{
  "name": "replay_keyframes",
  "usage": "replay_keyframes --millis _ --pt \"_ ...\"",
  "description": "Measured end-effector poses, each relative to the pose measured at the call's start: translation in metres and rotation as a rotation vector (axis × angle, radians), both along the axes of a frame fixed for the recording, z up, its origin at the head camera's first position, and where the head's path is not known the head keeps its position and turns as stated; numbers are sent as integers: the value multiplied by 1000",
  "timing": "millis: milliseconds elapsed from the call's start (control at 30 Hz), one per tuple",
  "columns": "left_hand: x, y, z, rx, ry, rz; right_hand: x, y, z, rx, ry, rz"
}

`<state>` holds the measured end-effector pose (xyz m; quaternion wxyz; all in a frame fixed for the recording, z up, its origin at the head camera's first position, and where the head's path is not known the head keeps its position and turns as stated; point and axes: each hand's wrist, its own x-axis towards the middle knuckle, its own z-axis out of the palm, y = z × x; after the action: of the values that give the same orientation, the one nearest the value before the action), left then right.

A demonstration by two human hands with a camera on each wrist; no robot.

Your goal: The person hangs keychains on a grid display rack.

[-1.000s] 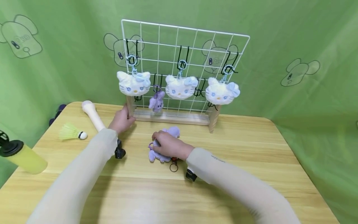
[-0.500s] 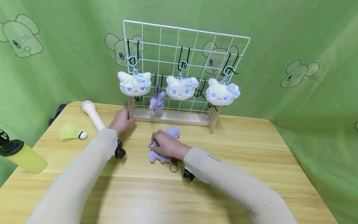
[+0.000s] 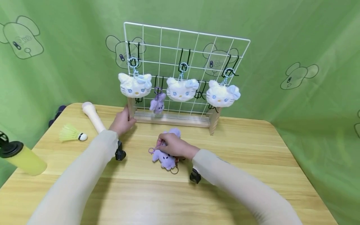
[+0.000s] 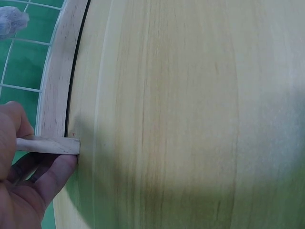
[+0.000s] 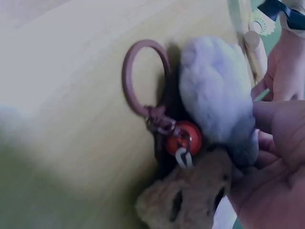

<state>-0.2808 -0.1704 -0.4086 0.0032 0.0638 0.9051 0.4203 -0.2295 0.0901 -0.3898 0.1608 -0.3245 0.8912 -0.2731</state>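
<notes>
My left hand [image 3: 122,122] grips the wooden upright [image 3: 131,107] at the rack's left end; the left wrist view shows its fingers around the upright's foot [image 4: 59,145]. My right hand [image 3: 177,146] pinches a purple plush bunny keychain [image 3: 167,161], its dotted face showing and its purple ring [image 3: 151,150] off to the left. Behind that hand lies more purple plush [image 3: 175,131]. Close under the bunny, the right wrist view shows a brown plush keychain [image 5: 190,188] with a red bell [image 5: 193,136] and a brown ring [image 5: 127,78].
On the white wire grid's [image 3: 197,32] black hooks hang three white cat plush keychains [image 3: 182,90] and a small purple bunny [image 3: 158,105]. At the table's left are a pale stick [image 3: 94,117], a yellow-green shuttlecock [image 3: 70,132] and a yellow bottle [image 3: 26,161].
My right hand has shifted slightly right, and the purple bunny has turned so that its face now shows and it covers part of the brown ring. My left hand has stayed on the upright.
</notes>
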Motion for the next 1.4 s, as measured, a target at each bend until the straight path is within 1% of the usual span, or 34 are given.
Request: replay_keyframes --millis 333,433,667,833,900,1000,1133,1267,1400 --pt "0 0 1 13 -10 -6 3 32 7 -229 -147 -61" --pt "0 0 1 6 -12 -3 7 40 9 -298 -197 -88" --pt "2 -1 0 16 -19 -2 15 59 10 -457 -261 -147" --pt "2 -1 1 4 -18 -3 19 71 13 -579 -351 -183" --pt "1 0 1 0 -17 -5 20 76 15 -621 -372 -189" --pt "0 -1 0 -5 -16 -6 22 81 20 -653 -366 -202" --pt "1 1 1 -8 -16 -6 23 87 26 -719 -321 -238" --pt "2 1 1 -4 -14 -8 22 91 33 -791 -245 -280" --pt "2 1 1 -13 -8 -5 18 95 39 -833 -187 -339"
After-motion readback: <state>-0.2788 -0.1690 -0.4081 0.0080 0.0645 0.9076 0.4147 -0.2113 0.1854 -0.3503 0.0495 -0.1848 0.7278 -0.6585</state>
